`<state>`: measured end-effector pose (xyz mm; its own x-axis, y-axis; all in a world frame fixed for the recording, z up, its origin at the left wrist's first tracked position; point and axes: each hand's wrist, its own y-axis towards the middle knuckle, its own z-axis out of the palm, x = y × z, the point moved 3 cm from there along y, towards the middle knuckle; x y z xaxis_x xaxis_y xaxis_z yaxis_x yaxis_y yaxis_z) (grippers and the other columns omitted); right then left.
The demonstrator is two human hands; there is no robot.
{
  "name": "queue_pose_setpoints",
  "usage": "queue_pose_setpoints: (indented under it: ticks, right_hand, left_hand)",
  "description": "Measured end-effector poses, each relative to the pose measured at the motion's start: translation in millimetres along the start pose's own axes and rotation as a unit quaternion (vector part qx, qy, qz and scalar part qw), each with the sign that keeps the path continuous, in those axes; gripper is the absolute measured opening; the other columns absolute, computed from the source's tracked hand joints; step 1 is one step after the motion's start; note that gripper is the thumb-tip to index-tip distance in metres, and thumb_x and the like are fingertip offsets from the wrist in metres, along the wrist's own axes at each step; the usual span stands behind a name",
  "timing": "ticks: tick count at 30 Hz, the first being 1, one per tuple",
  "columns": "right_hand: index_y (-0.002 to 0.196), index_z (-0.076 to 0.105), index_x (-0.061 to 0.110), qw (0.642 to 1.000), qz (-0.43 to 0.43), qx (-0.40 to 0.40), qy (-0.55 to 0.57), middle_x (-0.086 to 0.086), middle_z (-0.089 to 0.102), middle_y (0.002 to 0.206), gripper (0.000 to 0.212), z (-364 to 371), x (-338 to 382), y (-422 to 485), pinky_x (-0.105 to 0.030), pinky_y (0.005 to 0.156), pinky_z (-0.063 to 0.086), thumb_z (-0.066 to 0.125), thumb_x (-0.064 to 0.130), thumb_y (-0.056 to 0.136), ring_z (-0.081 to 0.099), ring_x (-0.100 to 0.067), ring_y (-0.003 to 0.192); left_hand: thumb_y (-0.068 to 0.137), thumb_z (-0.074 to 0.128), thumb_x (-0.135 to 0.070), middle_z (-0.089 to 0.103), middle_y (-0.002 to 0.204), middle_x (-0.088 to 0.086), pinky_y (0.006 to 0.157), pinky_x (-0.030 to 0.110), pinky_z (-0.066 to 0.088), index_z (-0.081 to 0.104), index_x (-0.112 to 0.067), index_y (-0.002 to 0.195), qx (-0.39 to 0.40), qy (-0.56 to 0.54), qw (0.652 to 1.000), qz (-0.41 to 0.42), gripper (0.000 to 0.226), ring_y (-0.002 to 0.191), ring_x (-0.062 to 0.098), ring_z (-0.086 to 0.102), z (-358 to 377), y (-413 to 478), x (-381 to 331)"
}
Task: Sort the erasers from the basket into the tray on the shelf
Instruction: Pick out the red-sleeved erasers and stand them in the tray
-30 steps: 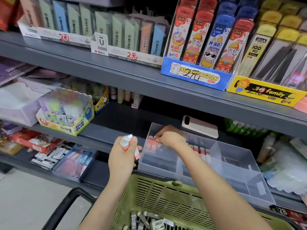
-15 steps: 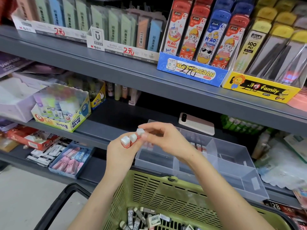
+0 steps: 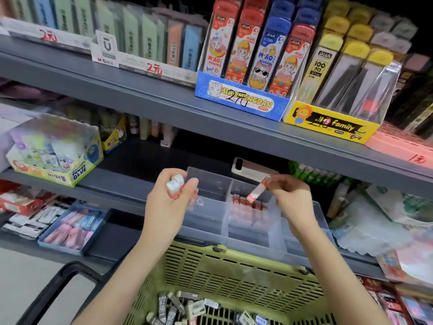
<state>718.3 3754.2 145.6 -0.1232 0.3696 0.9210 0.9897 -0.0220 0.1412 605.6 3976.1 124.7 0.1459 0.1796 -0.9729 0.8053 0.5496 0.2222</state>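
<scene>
Head view: basket erasers marked "2B".

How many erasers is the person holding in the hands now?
3 visible. Two erasers sit in the left hand, at the tray's left edge; a third eraser is pinched by the right hand over the tray. The left hand may hide more.

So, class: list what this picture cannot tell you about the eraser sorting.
Head view, erasers in the left hand: its grip hides how many.
Head view, basket contents: cut off by the bottom edge.
Head view, print on the eraser in the right hand: blurred.
Head view, tray's right compartments: behind the right forearm.
</scene>
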Motion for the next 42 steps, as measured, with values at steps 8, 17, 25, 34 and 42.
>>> queue_pose_setpoints:
  ticks: [8, 17, 25, 34, 42]
  right_hand:
    - [0.076, 0.059, 0.007, 0.991, 0.117, 0.067, 0.021, -0.007, 0.062, 0.062, 0.015, 42.5, -20.9, 15.9, -0.020, 0.040, 0.044, 0.073, 0.002, 0.078, 0.053, -0.008, 0.035]
    - [0.089, 0.072, 0.001, 0.972, 0.129, 0.158, -0.117, -0.016, 0.071, 0.098, 0.020, 64.6, -21.5, 22.9, -0.037, 0.093, 0.051, 0.080, 0.006, 0.071, 0.064, -0.024, 0.089]
    - [0.082, 0.071, 0.024, 0.991, -0.020, 0.126, -0.041, 0.007, 0.069, 0.074, 0.012, 57.1, 15.8, -6.0, -0.021, 0.063, 0.048, 0.063, 0.017, 0.086, 0.060, -0.008, 0.067]
    - [0.081, 0.066, 0.008, 0.950, 0.037, 0.236, 0.201, -0.006, 0.063, 0.066, 0.013, 59.8, 46.8, -26.7, -0.016, 0.053, 0.046, 0.057, 0.005, 0.090, 0.057, -0.006, 0.051]
    - [0.094, 0.055, 0.008, 0.975, 0.041, 0.183, -0.122, -0.017, 0.069, 0.090, 0.004, 106.2, 32.2, 10.6, -0.037, 0.076, 0.055, 0.056, 0.007, 0.090, 0.068, -0.031, 0.072]
  left_hand:
    - [0.094, 0.056, -0.024, 0.064, 0.069, 0.001, 0.049, 0.024, 0.041, 0.049, -0.015, 0.103, 0.053, -0.113, 0.989, -0.077, 0.014, 0.060, 0.013, 0.056, 17.2, 14.1, -2.2]
    - [0.095, 0.051, -0.003, 0.074, 0.087, 0.011, 0.045, 0.020, 0.040, 0.042, -0.010, 0.078, 0.155, -0.132, 0.973, -0.107, 0.020, 0.066, 0.020, 0.066, 26.4, 17.6, -1.9]
    - [0.095, 0.055, -0.026, 0.069, 0.071, 0.007, 0.039, 0.018, 0.029, 0.052, -0.006, 0.095, 0.200, -0.128, 0.965, -0.111, 0.020, 0.049, 0.011, 0.053, 32.0, 9.6, -3.2]
    - [0.074, 0.061, -0.051, 0.073, 0.086, 0.004, 0.050, 0.020, 0.045, 0.062, -0.023, 0.095, 0.172, -0.093, 0.978, -0.068, 0.035, 0.066, 0.011, 0.062, 18.4, 10.4, -5.9]
    - [0.101, 0.039, -0.017, 0.065, 0.090, 0.003, 0.071, 0.028, 0.046, 0.060, -0.013, 0.109, 0.007, -0.253, 0.945, -0.205, 0.023, 0.082, 0.010, 0.062, -23.6, 31.0, 22.9]
